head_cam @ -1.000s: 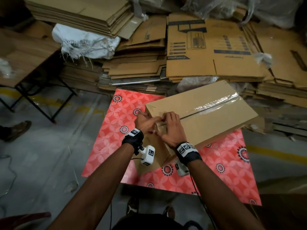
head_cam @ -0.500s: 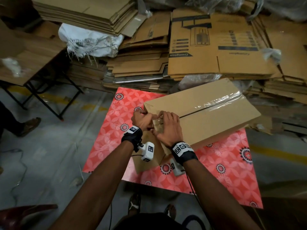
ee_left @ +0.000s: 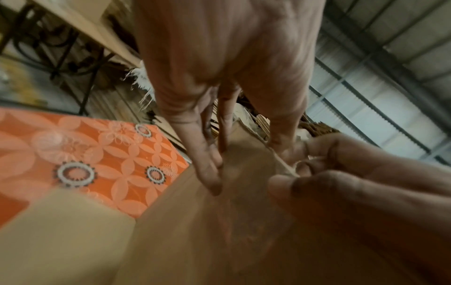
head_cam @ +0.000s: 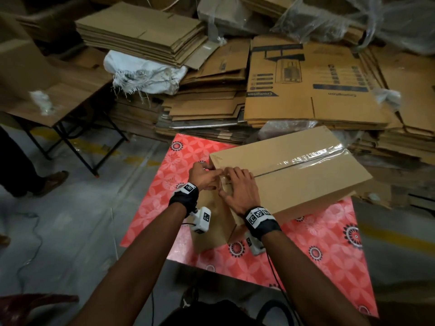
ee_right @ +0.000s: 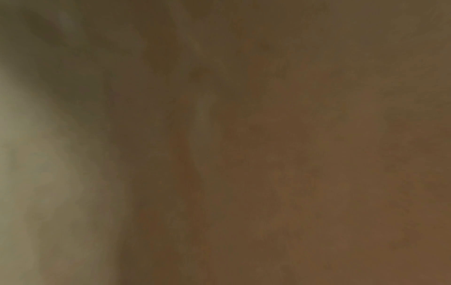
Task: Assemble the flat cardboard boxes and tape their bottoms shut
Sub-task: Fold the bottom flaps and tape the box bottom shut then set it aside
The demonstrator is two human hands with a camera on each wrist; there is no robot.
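Observation:
A brown cardboard box (head_cam: 294, 175) lies on the red flowered table (head_cam: 317, 243) with clear tape (head_cam: 313, 155) running along its top seam. Both hands meet at the near-left end of that seam. My left hand (head_cam: 204, 174) is at the box's top edge. In the left wrist view its fingers (ee_left: 209, 173) point straight down against the box's end face (ee_left: 219, 241). My right hand (head_cam: 239, 188) lies on top of the box over the seam, and its fingertips (ee_left: 317, 154) reach the edge where a thin tape end shows. The right wrist view is a brown blur.
Stacks of flat cardboard (head_cam: 306, 85) and crumpled plastic wrap (head_cam: 353, 20) fill the floor behind the table, with a white sack (head_cam: 141, 74) on them. A wooden folding table (head_cam: 58, 97) stands at the left. Another person's leg and shoe (head_cam: 51, 182) are on the floor beside it.
Both hands stay at the same end of the seam and have shifted slightly toward the box's edge. The other person's leg has stepped closer at the left.

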